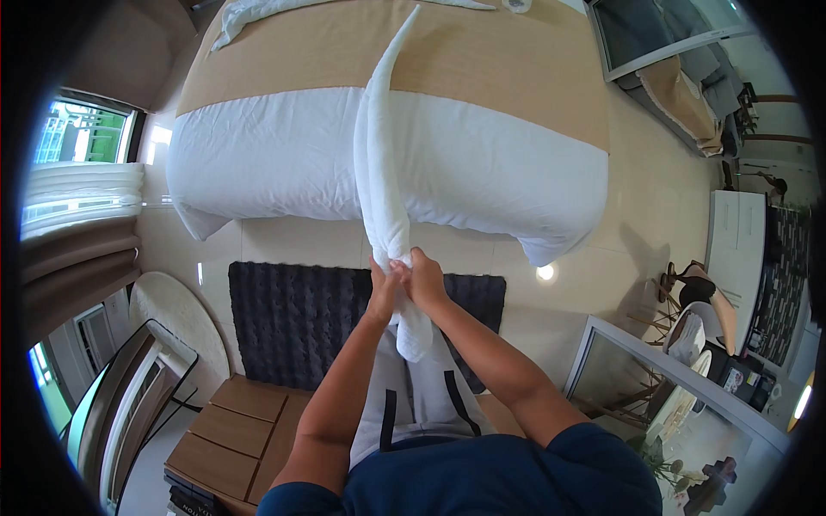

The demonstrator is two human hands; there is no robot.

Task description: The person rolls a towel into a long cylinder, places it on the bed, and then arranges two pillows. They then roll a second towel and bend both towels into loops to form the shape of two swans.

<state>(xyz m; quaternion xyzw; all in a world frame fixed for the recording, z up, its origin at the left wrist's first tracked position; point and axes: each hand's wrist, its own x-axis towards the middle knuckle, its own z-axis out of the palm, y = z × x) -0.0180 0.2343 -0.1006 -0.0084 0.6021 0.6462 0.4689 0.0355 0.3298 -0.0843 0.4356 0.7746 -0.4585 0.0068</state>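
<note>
White towel (379, 163), rolled up into a long tapered thing, with both hands clamped on it; the left grip (383, 291) and right grip (425, 279) are wrapped round it side by side, touching, near the thicker end; that stubby end pokes out just below them in front of the grey trousers (437, 402); the skinny tip points out over the bed (490, 163) and its beige runner (499, 77); can't tell if it's touching the covers tbh; black shaggy rug (288, 318) on the floor beside the bed
</note>
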